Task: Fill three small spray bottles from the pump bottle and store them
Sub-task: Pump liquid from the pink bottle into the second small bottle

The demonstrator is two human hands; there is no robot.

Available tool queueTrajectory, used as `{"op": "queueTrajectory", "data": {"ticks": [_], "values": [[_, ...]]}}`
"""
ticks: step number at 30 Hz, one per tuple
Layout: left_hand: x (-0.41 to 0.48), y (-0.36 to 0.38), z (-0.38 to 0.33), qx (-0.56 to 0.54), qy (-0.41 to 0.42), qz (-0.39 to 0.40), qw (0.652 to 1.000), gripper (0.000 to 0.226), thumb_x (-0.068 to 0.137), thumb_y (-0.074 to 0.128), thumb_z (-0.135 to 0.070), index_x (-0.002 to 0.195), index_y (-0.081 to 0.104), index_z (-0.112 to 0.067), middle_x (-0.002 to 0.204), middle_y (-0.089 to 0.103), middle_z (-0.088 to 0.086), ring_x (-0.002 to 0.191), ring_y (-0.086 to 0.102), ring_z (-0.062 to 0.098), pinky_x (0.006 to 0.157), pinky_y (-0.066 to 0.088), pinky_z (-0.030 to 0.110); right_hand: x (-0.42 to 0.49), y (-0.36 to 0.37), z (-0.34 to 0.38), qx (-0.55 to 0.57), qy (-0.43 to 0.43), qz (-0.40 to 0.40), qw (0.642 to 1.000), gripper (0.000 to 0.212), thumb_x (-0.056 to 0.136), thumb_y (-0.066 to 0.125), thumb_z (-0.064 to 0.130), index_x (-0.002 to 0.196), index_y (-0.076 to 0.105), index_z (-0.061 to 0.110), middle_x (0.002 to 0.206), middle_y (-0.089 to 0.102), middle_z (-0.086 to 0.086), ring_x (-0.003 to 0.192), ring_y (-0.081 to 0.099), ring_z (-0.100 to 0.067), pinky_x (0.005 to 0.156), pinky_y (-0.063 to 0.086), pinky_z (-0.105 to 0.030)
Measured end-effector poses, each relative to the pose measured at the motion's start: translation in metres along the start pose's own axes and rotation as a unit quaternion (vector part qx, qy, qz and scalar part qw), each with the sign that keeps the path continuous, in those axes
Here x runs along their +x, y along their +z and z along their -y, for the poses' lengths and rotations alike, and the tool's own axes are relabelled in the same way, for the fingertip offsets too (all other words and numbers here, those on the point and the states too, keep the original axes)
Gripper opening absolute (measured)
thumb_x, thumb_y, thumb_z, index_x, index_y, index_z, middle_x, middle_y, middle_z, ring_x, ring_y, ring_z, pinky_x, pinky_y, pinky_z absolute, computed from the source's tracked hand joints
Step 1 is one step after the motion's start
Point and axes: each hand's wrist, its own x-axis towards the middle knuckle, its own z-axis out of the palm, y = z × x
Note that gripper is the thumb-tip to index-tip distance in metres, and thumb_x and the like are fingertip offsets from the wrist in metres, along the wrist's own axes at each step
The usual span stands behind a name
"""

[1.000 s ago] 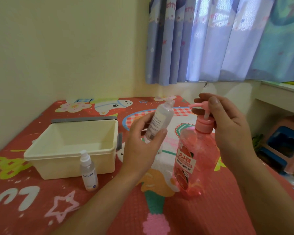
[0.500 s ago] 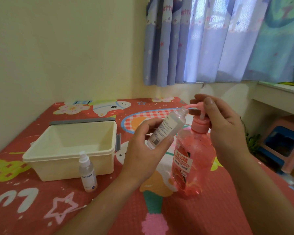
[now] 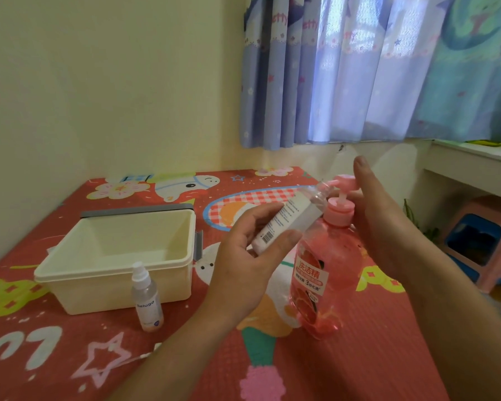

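Note:
A pink pump bottle [image 3: 327, 273] of red liquid stands on the mat. My left hand [image 3: 243, 261] grips a small clear bottle [image 3: 289, 219] with a white label, tilted so its open neck meets the pump's pink spout [image 3: 340, 180]. Behind the pump stands my right hand [image 3: 379, 221], thumb raised above the pump head, fingers partly hidden around the neck. Upright in front of the cream storage box [image 3: 115, 286] is a second small spray bottle [image 3: 146, 299] with its cap on.
The box is open, with a grey lid [image 3: 136, 211] lying behind it. The patterned red mat [image 3: 373, 357] covers the surface. A wall is at left, curtains [image 3: 359, 68] behind, a pink and blue stool [image 3: 480, 241] at right.
My left hand tilted the small bottle from nearly upright until its neck reached the pump spout. My right thumb lifted off the pump head and the pump rose.

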Motion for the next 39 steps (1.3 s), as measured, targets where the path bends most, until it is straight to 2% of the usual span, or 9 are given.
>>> {"op": "queueTrajectory", "data": {"ticks": [5, 9, 12, 18, 24, 28, 31, 35, 39], "values": [[0.001, 0.001, -0.001, -0.001, -0.015, -0.006, 1.0, 0.043, 0.073, 0.069, -0.038, 0.115, 0.065, -0.028, 0.109, 0.069, -0.015, 0.102, 0.065, 0.003, 0.081, 0.053, 0.02, 0.01, -0.007, 0.0, -0.01, 0.025, 0.061, 0.998, 0.095, 0.064, 0.048, 0.089, 0.112, 0.074, 0.011, 0.108, 0.077, -0.014, 0.106, 0.071, -0.029, 0.1, 0.052, -0.047], [0.004, 0.0, -0.001, 0.001, -0.021, -0.019, 1.0, 0.044, 0.074, 0.069, -0.04, 0.116, 0.066, -0.028, 0.115, 0.069, -0.012, 0.108, 0.064, 0.005, 0.09, 0.052, 0.023, 0.009, -0.007, 0.005, 0.005, 0.022, 0.101, 0.995, 0.073, 0.078, 0.043, 0.074, 0.084, 0.081, 0.011, 0.096, 0.077, -0.017, 0.09, 0.073, -0.031, 0.089, 0.055, -0.041], [0.004, 0.001, -0.003, 0.001, -0.023, -0.023, 0.999, 0.045, 0.073, 0.069, -0.041, 0.116, 0.066, -0.027, 0.114, 0.069, -0.013, 0.107, 0.064, 0.003, 0.088, 0.051, 0.02, 0.009, 0.0, -0.001, -0.03, -0.012, 0.03, 0.999, 0.07, 0.089, 0.04, 0.072, 0.068, 0.074, 0.014, 0.074, 0.071, -0.013, 0.075, 0.063, -0.028, 0.079, 0.05, -0.04], [0.007, -0.007, -0.008, -0.008, -0.022, -0.036, 0.999, 0.033, 0.073, 0.067, -0.034, 0.106, 0.067, -0.034, 0.101, 0.071, -0.02, 0.092, 0.065, -0.007, 0.074, 0.048, 0.008, 0.009, 0.009, -0.003, -0.042, -0.021, 0.049, 0.998, 0.081, 0.088, 0.034, 0.078, 0.085, 0.076, 0.01, 0.085, 0.076, -0.013, 0.086, 0.068, -0.028, 0.099, 0.05, -0.05], [0.008, -0.006, -0.014, -0.009, -0.028, -0.017, 0.999, 0.039, 0.073, 0.067, -0.035, 0.111, 0.067, -0.029, 0.096, 0.071, -0.026, 0.089, 0.064, -0.01, 0.072, 0.048, 0.007, 0.011, 0.005, 0.0, 0.01, 0.009, 0.069, 0.998, 0.071, 0.089, 0.04, 0.073, 0.091, 0.079, 0.015, 0.101, 0.077, -0.019, 0.097, 0.074, -0.032, 0.09, 0.055, -0.043], [0.006, -0.004, -0.015, -0.012, -0.032, -0.015, 0.999, 0.042, 0.072, 0.066, -0.038, 0.113, 0.064, -0.029, 0.092, 0.068, -0.032, 0.088, 0.064, -0.01, 0.071, 0.049, 0.007, 0.009, 0.008, -0.001, -0.003, -0.007, 0.062, 0.998, 0.073, 0.09, 0.039, 0.072, 0.08, 0.076, 0.01, 0.08, 0.074, -0.019, 0.076, 0.069, -0.032, 0.08, 0.053, -0.04], [0.005, -0.004, -0.01, -0.025, -0.063, -0.039, 0.997, 0.031, 0.073, 0.074, -0.048, 0.101, 0.064, -0.038, 0.097, 0.07, -0.018, 0.091, 0.067, 0.006, 0.073, 0.055, 0.019, 0.007, 0.013, -0.001, -0.015, -0.026, 0.027, 0.999, 0.071, 0.092, 0.037, 0.068, 0.066, 0.07, 0.011, 0.065, 0.067, -0.015, 0.057, 0.06, -0.02, 0.07, 0.046, -0.036], [0.005, -0.003, -0.008, -0.054, -0.085, -0.063, 0.993, 0.025, 0.067, 0.077, -0.052, 0.089, 0.068, -0.043, 0.094, 0.07, -0.019, 0.088, 0.067, 0.004, 0.073, 0.054, 0.021, 0.006, 0.016, -0.001, -0.011, -0.023, 0.013, 1.0, 0.07, 0.092, 0.037, 0.067, 0.065, 0.068, 0.011, 0.063, 0.064, -0.014, 0.058, 0.055, -0.021, 0.068, 0.041, -0.037], [0.003, 0.001, -0.011, -0.052, -0.079, -0.054, 0.994, 0.035, 0.07, 0.063, -0.052, 0.101, 0.064, -0.034, 0.1, 0.067, -0.015, 0.089, 0.068, 0.004, 0.068, 0.054, 0.019, 0.006, 0.019, 0.0, -0.011, -0.023, -0.01, 1.0, 0.065, 0.096, 0.035, 0.058, 0.063, 0.063, 0.01, 0.058, 0.061, -0.012, 0.047, 0.053, -0.015, 0.06, 0.039, -0.033]]}}
